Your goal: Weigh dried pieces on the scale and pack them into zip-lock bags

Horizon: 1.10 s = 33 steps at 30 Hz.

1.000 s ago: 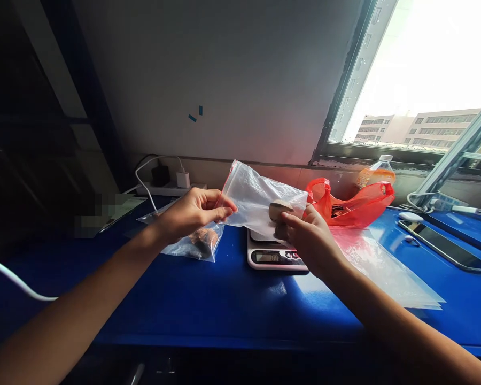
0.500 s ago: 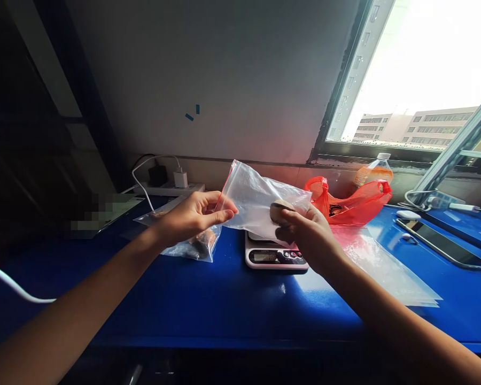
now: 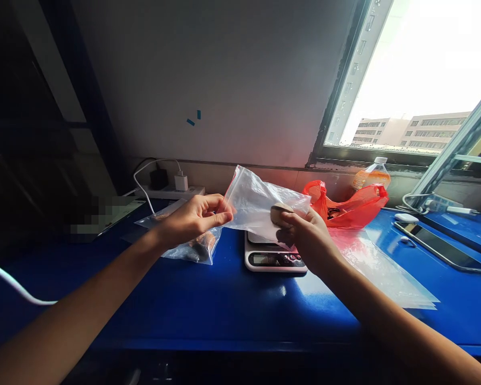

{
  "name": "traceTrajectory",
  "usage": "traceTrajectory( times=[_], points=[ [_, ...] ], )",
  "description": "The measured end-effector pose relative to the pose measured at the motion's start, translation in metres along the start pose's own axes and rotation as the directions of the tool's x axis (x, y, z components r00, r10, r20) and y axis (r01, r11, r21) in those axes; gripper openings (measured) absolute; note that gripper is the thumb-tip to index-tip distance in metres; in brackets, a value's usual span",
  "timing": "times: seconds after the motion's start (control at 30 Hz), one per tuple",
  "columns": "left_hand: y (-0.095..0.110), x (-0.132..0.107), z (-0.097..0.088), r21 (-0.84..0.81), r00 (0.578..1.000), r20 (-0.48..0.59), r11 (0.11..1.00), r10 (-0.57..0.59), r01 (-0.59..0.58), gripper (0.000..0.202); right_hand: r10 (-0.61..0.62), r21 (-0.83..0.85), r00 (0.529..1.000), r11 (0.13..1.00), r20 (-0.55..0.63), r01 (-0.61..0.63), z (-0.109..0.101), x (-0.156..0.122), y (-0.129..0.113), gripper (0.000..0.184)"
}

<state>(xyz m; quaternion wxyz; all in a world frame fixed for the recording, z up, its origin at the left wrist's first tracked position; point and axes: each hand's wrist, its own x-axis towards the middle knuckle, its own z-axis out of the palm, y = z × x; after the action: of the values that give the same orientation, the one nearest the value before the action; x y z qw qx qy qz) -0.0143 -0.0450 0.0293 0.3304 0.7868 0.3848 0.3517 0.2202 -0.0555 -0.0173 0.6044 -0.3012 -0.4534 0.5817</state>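
Observation:
A clear zip bag (image 3: 250, 200) with a red strip at its mouth is stretched between both hands above a kitchen scale (image 3: 274, 262). My left hand (image 3: 194, 216) is closed, pinching the bag's red-edged end between thumb and fingers. At the other end my right hand (image 3: 310, 235) is closed around a rounded grey-brown object (image 3: 280, 214), against the plastic. Whether that object lies inside the bag or in front of it, I cannot tell. The scale's display is too dim to read. Behind my left wrist lies another clear bag (image 3: 204, 247) with brownish items in it.
Flat plastic bags (image 3: 388, 272) lie right of the scale on the blue table (image 3: 224, 315). Beyond stand a red plastic bag (image 3: 358, 208) and an orange drink bottle (image 3: 374, 175). A phone (image 3: 441, 246) lies at right. A white charger (image 3: 180, 181) sits at the back.
The view has shifted slightly. Both hands keep their hold, and the bag is in nearly the same place over the scale.

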Motion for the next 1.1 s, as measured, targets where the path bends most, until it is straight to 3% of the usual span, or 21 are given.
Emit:
traceTrajectory(
  times=[0.2,0.3,0.5,0.83,1.1],
  points=[
    [-0.003,0.000,-0.001,-0.075,0.993,0.118,0.997,-0.027,0.037,0.033,-0.025,0.009,0.999,1.000,0.045,0.025,-0.003,0.001,0.000,0.039],
    [-0.003,0.000,0.000,-0.114,0.988,0.154,0.992,-0.029,0.047,0.025,0.003,-0.019,1.000,1.000,0.016,-0.003,-0.002,-0.001,0.000,0.042],
    [-0.003,0.000,-0.002,-0.138,0.993,0.119,0.990,-0.014,0.031,0.013,0.079,-0.116,0.997,0.990,0.011,-0.077,0.002,-0.006,-0.005,0.046],
    [-0.007,0.001,-0.009,-0.145,0.999,0.038,0.989,0.030,-0.024,0.011,-0.068,-0.138,0.997,0.988,-0.029,0.063,-0.008,0.002,-0.013,0.049],
    [-0.009,0.002,-0.007,-0.116,0.998,0.028,0.992,0.054,-0.050,0.020,-0.066,-0.159,0.992,0.986,-0.107,0.049,-0.005,0.000,-0.014,0.045]
  ],
)
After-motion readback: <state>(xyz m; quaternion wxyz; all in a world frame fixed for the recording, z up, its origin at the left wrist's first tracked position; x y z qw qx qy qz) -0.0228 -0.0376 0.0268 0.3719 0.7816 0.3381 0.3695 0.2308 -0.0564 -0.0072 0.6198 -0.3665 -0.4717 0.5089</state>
